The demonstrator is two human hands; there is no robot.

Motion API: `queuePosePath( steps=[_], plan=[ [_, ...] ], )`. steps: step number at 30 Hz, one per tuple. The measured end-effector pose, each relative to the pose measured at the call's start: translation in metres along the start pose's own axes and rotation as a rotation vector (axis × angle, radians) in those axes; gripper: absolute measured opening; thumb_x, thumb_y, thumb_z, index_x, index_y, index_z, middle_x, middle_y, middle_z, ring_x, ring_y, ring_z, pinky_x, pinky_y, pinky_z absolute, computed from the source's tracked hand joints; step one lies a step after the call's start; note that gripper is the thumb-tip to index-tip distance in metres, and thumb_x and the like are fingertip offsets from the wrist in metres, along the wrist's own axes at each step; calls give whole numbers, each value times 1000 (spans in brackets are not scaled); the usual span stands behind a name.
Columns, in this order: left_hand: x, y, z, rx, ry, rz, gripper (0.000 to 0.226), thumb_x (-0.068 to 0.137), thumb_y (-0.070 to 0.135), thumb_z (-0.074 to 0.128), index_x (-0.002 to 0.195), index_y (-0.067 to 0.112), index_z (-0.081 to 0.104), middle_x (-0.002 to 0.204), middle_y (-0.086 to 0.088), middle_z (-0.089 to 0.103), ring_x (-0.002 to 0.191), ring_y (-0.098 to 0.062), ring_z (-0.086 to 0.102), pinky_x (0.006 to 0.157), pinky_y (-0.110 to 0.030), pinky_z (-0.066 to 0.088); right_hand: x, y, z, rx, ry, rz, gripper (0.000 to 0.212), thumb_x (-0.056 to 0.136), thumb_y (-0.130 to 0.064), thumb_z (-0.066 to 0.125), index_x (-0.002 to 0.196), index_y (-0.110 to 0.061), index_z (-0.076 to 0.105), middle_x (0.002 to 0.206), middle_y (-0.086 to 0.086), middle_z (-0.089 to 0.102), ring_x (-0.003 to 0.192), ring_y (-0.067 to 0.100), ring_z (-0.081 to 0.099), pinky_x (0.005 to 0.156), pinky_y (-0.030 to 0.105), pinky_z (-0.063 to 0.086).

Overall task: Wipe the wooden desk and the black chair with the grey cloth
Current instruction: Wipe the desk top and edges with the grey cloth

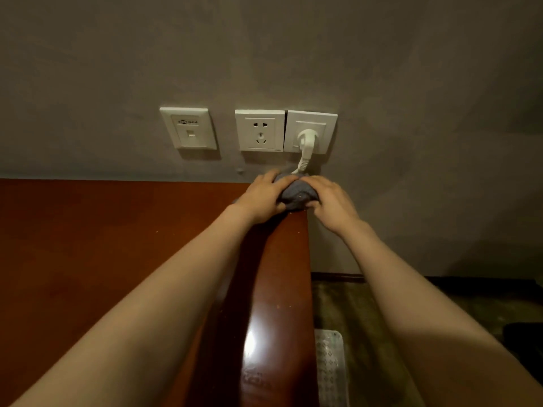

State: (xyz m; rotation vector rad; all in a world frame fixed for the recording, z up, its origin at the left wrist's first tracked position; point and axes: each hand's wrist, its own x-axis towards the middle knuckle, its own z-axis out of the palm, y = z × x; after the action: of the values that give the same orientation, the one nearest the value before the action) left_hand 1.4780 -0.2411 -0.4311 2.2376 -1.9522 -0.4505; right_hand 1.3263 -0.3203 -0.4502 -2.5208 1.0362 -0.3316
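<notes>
The grey cloth (pixel 295 193) is bunched at the far right corner of the reddish wooden desk (pixel 88 259), against the wall. My left hand (pixel 263 198) grips the cloth from the left, fingers curled over its top and thumb under its near edge. From the right, my right hand (pixel 330 201) grips the same cloth, with its thumb at the desk's corner. Both forearms stretch out along the desk's glossy right edge (pixel 279 289). The black chair is not in view.
On the grey wall just above the cloth are a switch plate (pixel 188 128), a free socket (pixel 260 130) and a socket with a white plug (pixel 307 142) whose cord drops behind the cloth. Right of the desk lies dark carpet with a patterned mat (pixel 330 368).
</notes>
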Motion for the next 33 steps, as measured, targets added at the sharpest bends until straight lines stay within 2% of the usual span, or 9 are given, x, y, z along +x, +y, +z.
queuePosePath(
  steps=[3, 7, 12, 16, 20, 25, 27, 30, 33],
  plan=[
    [-7, 3, 9, 20, 60, 8, 67, 90, 19, 55, 148, 23, 21, 150, -14, 20, 131, -35, 29, 111, -36, 22, -9, -1, 10, 43, 51, -3, 56, 82, -4, 62, 136, -15, 49, 135, 10, 51, 117, 35, 48, 101, 42, 39],
    [-42, 7, 16, -22, 16, 80, 66, 88, 14, 54, 147, 24, 25, 149, -13, 22, 126, -34, 32, 107, -35, 23, -54, -6, 15, 105, 60, -25, 54, 82, -4, 63, 134, -13, 52, 127, 11, 55, 109, 34, 49, 97, 41, 39],
    [-86, 22, 26, -66, -12, 99, 66, 88, 16, 53, 147, 25, 25, 149, -10, 21, 126, -30, 30, 106, -30, 21, -101, -20, 12, 139, -16, -4, 53, 85, -8, 62, 136, -17, 50, 123, 7, 54, 109, 28, 47, 99, 37, 37],
    [-126, 34, 35, -78, -57, 141, 66, 88, 16, 54, 147, 25, 25, 149, -10, 21, 126, -31, 28, 107, -31, 21, -146, -30, 7, 126, -61, -21, 54, 83, -10, 64, 135, -18, 51, 117, 6, 56, 103, 27, 49, 90, 31, 37],
    [-165, 45, 40, -60, -110, 171, 65, 89, 19, 52, 147, 26, 23, 150, -7, 18, 126, -27, 26, 106, -30, 20, -186, -41, -3, 83, -175, -71, 52, 83, -22, 61, 134, -20, 52, 111, 4, 56, 97, 26, 51, 80, 28, 36],
    [-195, 57, 40, -189, -129, 138, 64, 87, 19, 55, 145, 25, 29, 145, -7, 26, 126, -24, 28, 107, -28, 22, -195, -55, -31, -22, -393, -108, 48, 87, -29, 61, 134, -29, 50, 116, -3, 55, 108, 19, 48, 91, 30, 39],
    [-188, 42, 25, -207, -71, 102, 64, 85, 18, 57, 144, 24, 33, 141, -11, 32, 124, -28, 33, 105, -28, 23, -177, -67, -35, 25, -306, -143, 47, 84, -19, 62, 130, -20, 56, 119, 4, 59, 109, 26, 53, 93, 32, 39],
    [-170, 2, -16, -156, 142, 40, 63, 79, 18, 58, 140, 18, 42, 137, -19, 39, 119, -38, 40, 105, -35, 28, -125, -96, -20, 44, -36, -201, 54, 64, -5, 56, 117, -7, 65, 112, 16, 66, 98, 39, 61, 87, 42, 45],
    [-160, -53, -57, -57, 227, -91, 65, 83, 13, 62, 143, 22, 38, 142, -17, 34, 123, -36, 37, 107, -34, 25, -63, -149, 0, -9, 81, -230, 54, 68, -4, 55, 122, -8, 63, 122, 15, 62, 112, 37, 54, 94, 40, 39]
  ],
)
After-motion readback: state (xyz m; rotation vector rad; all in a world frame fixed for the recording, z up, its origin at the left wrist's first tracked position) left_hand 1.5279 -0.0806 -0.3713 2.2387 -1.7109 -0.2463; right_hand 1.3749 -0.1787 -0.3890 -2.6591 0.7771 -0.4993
